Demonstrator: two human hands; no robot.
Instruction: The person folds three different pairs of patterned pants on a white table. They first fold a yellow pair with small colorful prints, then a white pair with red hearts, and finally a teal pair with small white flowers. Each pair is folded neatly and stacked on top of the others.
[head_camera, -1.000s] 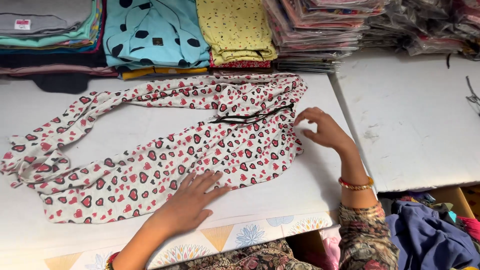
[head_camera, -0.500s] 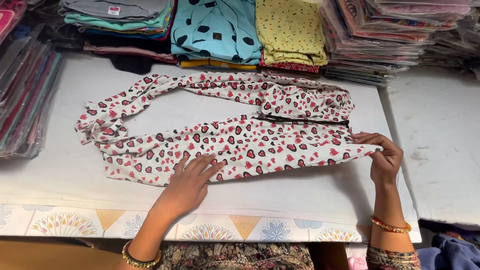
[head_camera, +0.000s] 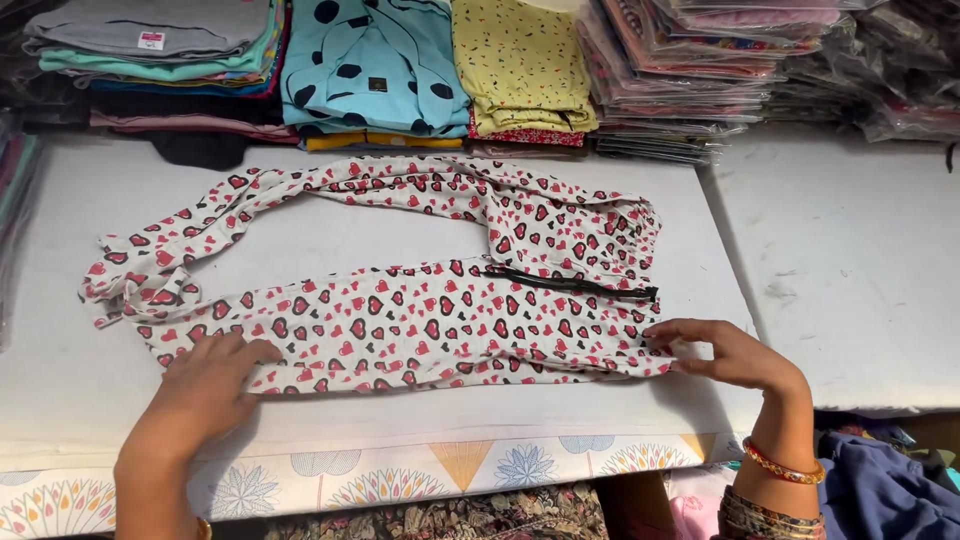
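Observation:
A white garment with red and black hearts (head_camera: 400, 315) lies spread on the white table (head_camera: 300, 235), folded into a long band with a black strip near its right end. My left hand (head_camera: 205, 385) rests flat on the garment's lower left edge, fingers spread. My right hand (head_camera: 725, 352) pinches the garment's lower right corner between thumb and fingers. Bangles show on both wrists.
Stacks of folded clothes line the back: a teal dotted pile (head_camera: 375, 65), a yellow speckled pile (head_camera: 520, 65), grey and green ones (head_camera: 150, 45), and plastic-wrapped packs (head_camera: 700, 70) at right. A second white surface (head_camera: 850, 250) adjoins on the right. Blue cloth (head_camera: 880, 495) lies below it.
My left hand has slid left along the garment's lower edge and my right hand has come down to its right corner. The garment's lower half now lies flatter and narrower.

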